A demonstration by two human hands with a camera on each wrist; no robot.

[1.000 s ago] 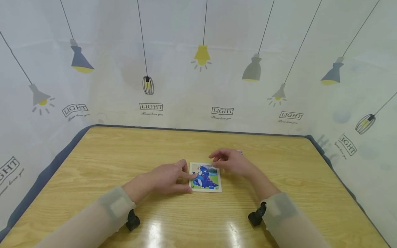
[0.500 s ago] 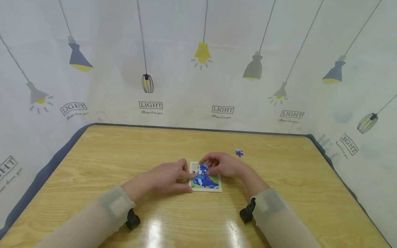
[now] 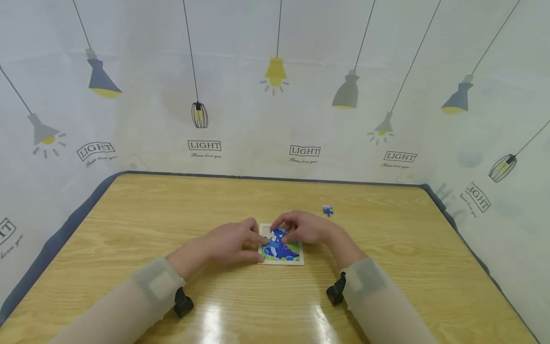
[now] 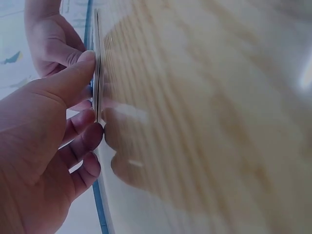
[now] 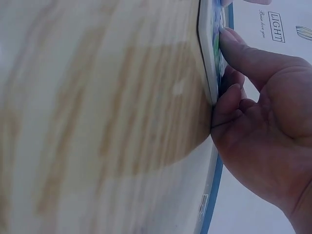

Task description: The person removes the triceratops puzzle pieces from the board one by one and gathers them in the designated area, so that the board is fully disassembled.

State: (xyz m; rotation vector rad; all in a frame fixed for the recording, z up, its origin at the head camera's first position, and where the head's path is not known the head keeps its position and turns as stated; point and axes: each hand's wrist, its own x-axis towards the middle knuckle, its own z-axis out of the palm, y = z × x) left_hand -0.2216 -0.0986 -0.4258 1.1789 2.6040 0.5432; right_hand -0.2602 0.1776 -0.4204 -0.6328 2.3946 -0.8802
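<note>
Spread fingers of the left hand (image 3: 229,241) touch the left side of a dinosaur puzzle (image 3: 281,252), index fingertip on the picture and thumb at the near left corner. The right hand (image 3: 308,227) reaches in from the right, thumb and index fingertips parted over the picture's far portion; whether they pinch anything cannot be told. The puzzle's pale square frame (image 3: 301,255) lies near the middle of the wooden worktop (image 3: 150,205), a bare patch (image 3: 267,230) showing at its far left. The right hand hides the far right corner and stands between the frame and a loose blue piece (image 3: 328,210) on the far right. Beige sleeves (image 3: 380,298) bear black wrist devices (image 3: 335,290). Past the worktop's far edge hangs a pale backdrop (image 3: 240,95) printed with lamps (image 3: 275,71) and the word "LIGHT."
</note>
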